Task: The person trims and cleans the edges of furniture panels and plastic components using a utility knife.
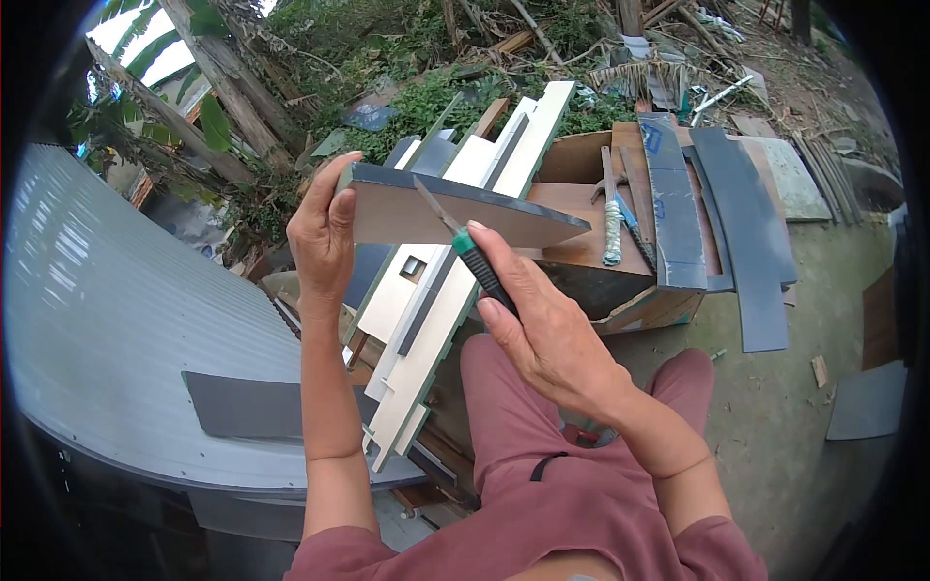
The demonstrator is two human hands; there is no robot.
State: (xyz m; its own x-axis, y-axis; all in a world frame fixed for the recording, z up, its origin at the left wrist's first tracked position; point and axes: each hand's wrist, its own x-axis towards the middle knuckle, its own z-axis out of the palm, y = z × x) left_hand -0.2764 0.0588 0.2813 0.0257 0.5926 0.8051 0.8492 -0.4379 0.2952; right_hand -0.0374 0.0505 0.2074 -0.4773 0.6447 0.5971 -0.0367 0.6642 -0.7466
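My left hand (325, 228) grips the left end of a thin board (436, 211) with a dark edge and a pale brownish face, held up in front of me. In my right hand (552, 334) is a knife (475, 259) with a green and black handle. Its narrow blade points up and left and lies over the board's face near the dark edge; whether it touches cannot be made out. Behind the board, long cream and white strips (436, 320) lie at a slant.
On the right, a box-like wooden bench (581, 198) carries a hammer (609, 182), a cloth-wrapped tool (612, 230) and dark grey boards (741, 232). Corrugated metal sheeting (126, 290) spreads at the left, with a dark panel (247, 407) on it. Plants and trunks stand behind.
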